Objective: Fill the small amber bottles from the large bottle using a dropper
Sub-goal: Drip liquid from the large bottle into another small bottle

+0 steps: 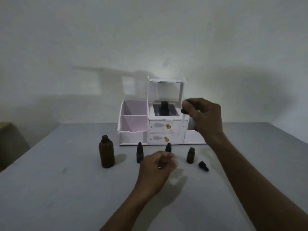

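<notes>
The large amber bottle (106,152) stands uncapped at the left of the table. Three small amber bottles stand in a row to its right: one capped (140,153), a second (168,147) partly hidden behind my left hand, and a third (190,155) uncapped. A black cap (203,166) lies beside the third bottle. My right hand (205,115) holds a dropper (182,121) by its dark bulb, glass tube pointing down, raised above the small bottles. My left hand (158,165) hovers loosely curled in front of the middle bottle; I cannot tell whether it holds anything.
A white organiser (133,125) with open compartments and two gold-knobbed drawers stands at the back against the wall. A dark bottle (164,108) sits in its upper middle compartment. The grey table's edge (25,154) runs along the left.
</notes>
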